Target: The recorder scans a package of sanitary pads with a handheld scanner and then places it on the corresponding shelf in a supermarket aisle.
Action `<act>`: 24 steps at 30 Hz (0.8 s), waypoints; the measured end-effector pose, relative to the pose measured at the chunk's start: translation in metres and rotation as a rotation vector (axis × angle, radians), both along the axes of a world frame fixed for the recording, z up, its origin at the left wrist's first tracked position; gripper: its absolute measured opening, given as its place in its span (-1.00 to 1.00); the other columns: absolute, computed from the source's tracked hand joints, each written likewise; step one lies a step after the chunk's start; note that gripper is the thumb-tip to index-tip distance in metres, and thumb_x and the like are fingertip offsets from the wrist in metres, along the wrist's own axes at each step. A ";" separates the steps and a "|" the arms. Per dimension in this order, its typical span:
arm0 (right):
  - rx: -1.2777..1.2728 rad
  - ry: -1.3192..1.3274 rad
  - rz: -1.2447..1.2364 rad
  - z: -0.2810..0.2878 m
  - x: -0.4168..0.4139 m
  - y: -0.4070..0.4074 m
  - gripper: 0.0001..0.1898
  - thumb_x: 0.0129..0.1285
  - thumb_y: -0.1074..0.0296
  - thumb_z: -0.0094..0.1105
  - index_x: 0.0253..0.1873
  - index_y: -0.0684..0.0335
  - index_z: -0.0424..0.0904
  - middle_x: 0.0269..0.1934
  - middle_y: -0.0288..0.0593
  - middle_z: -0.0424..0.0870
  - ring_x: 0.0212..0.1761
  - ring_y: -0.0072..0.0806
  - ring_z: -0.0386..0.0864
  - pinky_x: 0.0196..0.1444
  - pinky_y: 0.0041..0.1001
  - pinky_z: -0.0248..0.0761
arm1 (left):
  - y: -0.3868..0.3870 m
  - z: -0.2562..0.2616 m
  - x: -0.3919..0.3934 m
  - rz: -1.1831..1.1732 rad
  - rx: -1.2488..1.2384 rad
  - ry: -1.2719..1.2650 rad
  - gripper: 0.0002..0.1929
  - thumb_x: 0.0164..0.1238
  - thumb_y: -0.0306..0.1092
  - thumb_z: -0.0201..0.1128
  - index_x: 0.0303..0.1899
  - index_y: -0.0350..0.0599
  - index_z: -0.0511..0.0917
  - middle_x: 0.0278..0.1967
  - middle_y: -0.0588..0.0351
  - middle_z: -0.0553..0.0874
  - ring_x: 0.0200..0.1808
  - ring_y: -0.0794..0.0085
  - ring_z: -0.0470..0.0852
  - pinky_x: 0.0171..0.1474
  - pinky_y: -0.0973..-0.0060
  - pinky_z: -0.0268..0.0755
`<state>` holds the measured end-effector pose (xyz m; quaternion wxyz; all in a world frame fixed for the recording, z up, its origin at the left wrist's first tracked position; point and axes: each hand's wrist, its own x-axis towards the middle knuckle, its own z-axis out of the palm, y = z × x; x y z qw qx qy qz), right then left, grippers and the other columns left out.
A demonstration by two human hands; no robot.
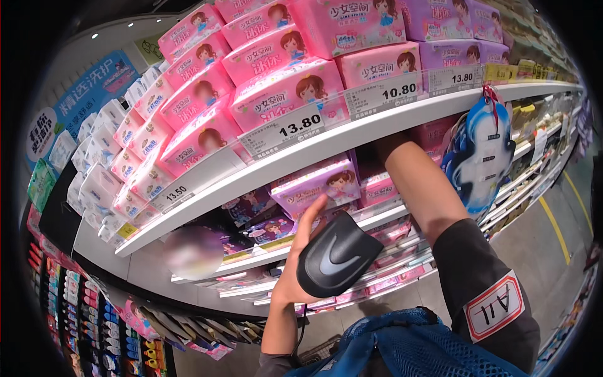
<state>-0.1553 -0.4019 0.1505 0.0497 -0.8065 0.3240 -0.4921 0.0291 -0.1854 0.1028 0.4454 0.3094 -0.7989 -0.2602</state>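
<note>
My left hand is wrapped around a black handheld scanner with a grey curved mark on its back; a thin cord hangs below it. The scanner is in front of a lower shelf, where a purple sanitary pad pack sits, printed with a cartoon girl. Beside that pack is a pink one, and dark packs are to its left. My right forearm reaches under the upper shelf board. My right hand is hidden in that gap, so what it touches cannot be seen.
Stacked pink packs fill the upper shelf, with price labels along its edge. Blue hanging cut-outs dangle close to my right arm. More shelf tiers run below. Bottles line a rack at lower left.
</note>
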 end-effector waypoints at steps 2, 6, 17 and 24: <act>-0.010 0.032 -0.061 0.016 -0.003 -0.018 -0.54 0.24 0.11 0.09 0.15 0.26 0.41 0.13 -0.04 0.45 0.16 -0.29 0.38 0.22 -0.38 0.23 | -0.004 0.001 -0.004 0.018 0.015 0.042 -0.28 -0.19 -0.16 0.44 0.10 -0.33 0.45 0.34 -0.26 0.09 0.35 0.03 0.18 0.34 0.29 0.00; -0.027 0.103 -0.136 0.012 -0.003 -0.012 -0.54 0.23 0.11 0.10 0.14 0.26 0.42 0.12 -0.05 0.47 0.15 -0.28 0.40 0.21 -0.37 0.24 | 0.001 -0.005 0.002 -0.016 0.023 0.082 -0.24 -0.22 -0.11 0.44 0.11 -0.34 0.45 0.36 -0.26 0.04 0.37 0.01 0.12 0.36 0.27 -0.04; 0.445 -0.059 -0.039 -0.002 -0.010 0.039 -0.58 0.19 0.14 0.18 0.05 0.30 0.45 -0.01 -0.07 0.52 0.05 -0.30 0.47 0.10 -0.37 0.33 | 0.000 -0.025 0.015 -0.084 0.080 0.082 -0.11 -0.28 0.22 0.34 0.16 -0.18 0.45 0.40 -0.28 -0.06 0.44 -0.09 -0.11 0.39 0.16 -0.18; 0.931 -0.482 0.556 -0.015 -0.021 0.108 -0.36 0.11 0.29 0.26 0.25 0.43 0.24 -0.03 -0.14 0.52 0.01 -0.42 0.47 0.08 -0.58 0.30 | 0.003 -0.022 0.026 -0.086 0.055 0.023 -0.23 -0.20 0.10 0.35 0.13 -0.11 0.49 0.40 -0.25 -0.03 0.43 -0.08 -0.05 0.37 0.17 -0.11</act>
